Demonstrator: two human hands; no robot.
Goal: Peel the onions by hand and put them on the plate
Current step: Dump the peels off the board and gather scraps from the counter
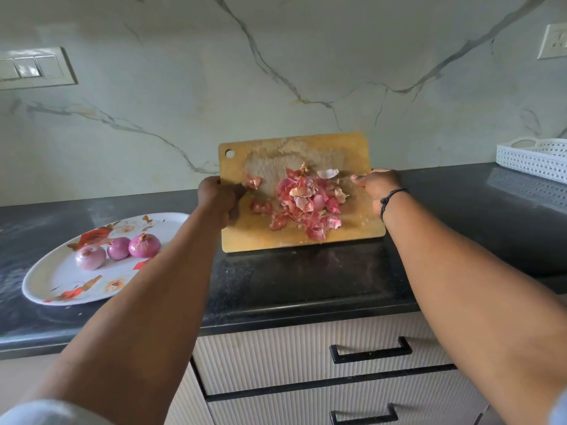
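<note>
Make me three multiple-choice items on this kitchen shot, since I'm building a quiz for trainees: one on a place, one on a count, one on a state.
1. Where do the onion skins lie?
A. on the plate
B. on the cutting board
C. in the white basket

2. How many peeled onions are on the plate?
A. three
B. one
C. five

3. What are the two hands doing?
A. hanging idle
B. peeling an onion
C. gripping the board's two side edges

Answers:
1 B: the pink skins sit piled on the wooden cutting board.
2 A: three peeled onions lie together on the flowered plate, left of the board.
3 C: the left hand has a grip on the board's left edge and the right hand on its right edge.
</note>
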